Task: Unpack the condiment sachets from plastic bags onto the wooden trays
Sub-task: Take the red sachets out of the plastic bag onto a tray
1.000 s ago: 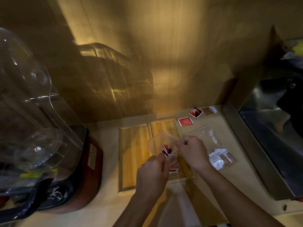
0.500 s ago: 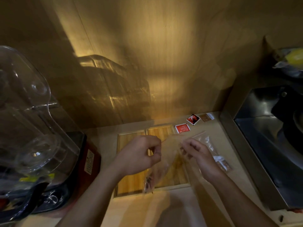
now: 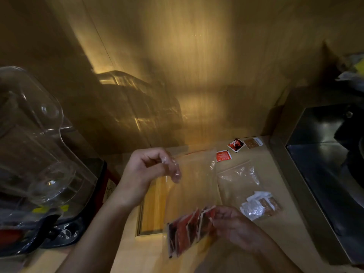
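My left hand [image 3: 146, 170] pinches the top edge of a clear plastic bag [image 3: 194, 184] and holds it up over the wooden tray [image 3: 152, 205]. Several red sachets [image 3: 187, 231] sit bunched at the bag's lower end, blurred by motion. My right hand [image 3: 231, 225] grips that lower end at the sachets. A second clear bag [image 3: 239, 181] lies flat on the counter to the right, with white and brown sachets [image 3: 260, 204] inside. Two loose red sachets [image 3: 223, 155] [image 3: 236, 145] and a brown one [image 3: 252, 142] lie near the back wall.
A blender with a clear jug [image 3: 33, 146] on a red and black base [image 3: 59, 233] stands at the left. A steel appliance [image 3: 325, 174] borders the counter on the right. A wood-panelled wall [image 3: 187, 75] closes the back.
The bag has been lifted higher and stretched out. My left hand rose with its top edge, my right hand dropped to the lower end, and the red sachets slid down there.
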The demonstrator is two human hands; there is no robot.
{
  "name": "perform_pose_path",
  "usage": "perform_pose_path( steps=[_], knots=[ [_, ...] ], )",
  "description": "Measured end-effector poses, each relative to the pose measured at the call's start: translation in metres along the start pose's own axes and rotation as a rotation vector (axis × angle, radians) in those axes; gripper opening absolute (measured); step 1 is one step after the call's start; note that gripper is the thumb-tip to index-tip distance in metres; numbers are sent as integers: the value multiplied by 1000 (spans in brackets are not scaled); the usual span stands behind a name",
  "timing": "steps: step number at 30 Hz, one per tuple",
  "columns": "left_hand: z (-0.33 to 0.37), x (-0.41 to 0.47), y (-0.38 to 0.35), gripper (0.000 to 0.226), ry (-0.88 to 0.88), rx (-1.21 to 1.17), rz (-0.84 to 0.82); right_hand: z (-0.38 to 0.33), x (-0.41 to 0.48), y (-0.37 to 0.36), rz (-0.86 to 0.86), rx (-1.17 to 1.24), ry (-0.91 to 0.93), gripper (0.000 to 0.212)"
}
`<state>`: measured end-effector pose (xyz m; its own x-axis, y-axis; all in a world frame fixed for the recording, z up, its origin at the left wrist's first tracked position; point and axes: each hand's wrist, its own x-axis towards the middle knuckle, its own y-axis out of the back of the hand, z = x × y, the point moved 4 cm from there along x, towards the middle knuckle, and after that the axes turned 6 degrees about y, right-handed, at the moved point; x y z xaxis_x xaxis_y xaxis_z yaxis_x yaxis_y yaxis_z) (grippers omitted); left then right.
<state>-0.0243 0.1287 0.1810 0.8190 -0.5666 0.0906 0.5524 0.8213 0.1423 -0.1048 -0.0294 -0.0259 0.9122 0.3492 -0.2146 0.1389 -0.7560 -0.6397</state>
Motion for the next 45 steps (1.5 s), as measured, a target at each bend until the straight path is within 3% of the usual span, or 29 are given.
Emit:
perform_pose_path(
  steps=[3,7,14,17,23,26,36,42,45],
  knots=[
    [-4,0,3,12,38,-73,121,10,3,1,-23,21,-36,48],
    [-19,1,13,26,119,-123,278,14,6,3,134,-7,3,6],
    [-87,-13,60,29,375,-170,594,13,25,-2,241,-81,2,16],
    [-100,-20,79,27,393,-223,601,17,41,-8,271,-155,-3,28],
    [-133,-16,107,16,477,-136,656,37,68,-17,371,-254,-146,17],
    [-163,-7,112,18,574,-210,737,49,84,-17,445,-291,-228,18],
    [-238,21,124,26,728,-208,663,60,105,-20,613,-458,-413,27],
    [-257,17,126,11,800,-52,697,58,106,-21,637,-490,-477,23],
    [-254,-3,120,37,847,268,730,60,105,-21,650,-451,-497,20]
  ],
)
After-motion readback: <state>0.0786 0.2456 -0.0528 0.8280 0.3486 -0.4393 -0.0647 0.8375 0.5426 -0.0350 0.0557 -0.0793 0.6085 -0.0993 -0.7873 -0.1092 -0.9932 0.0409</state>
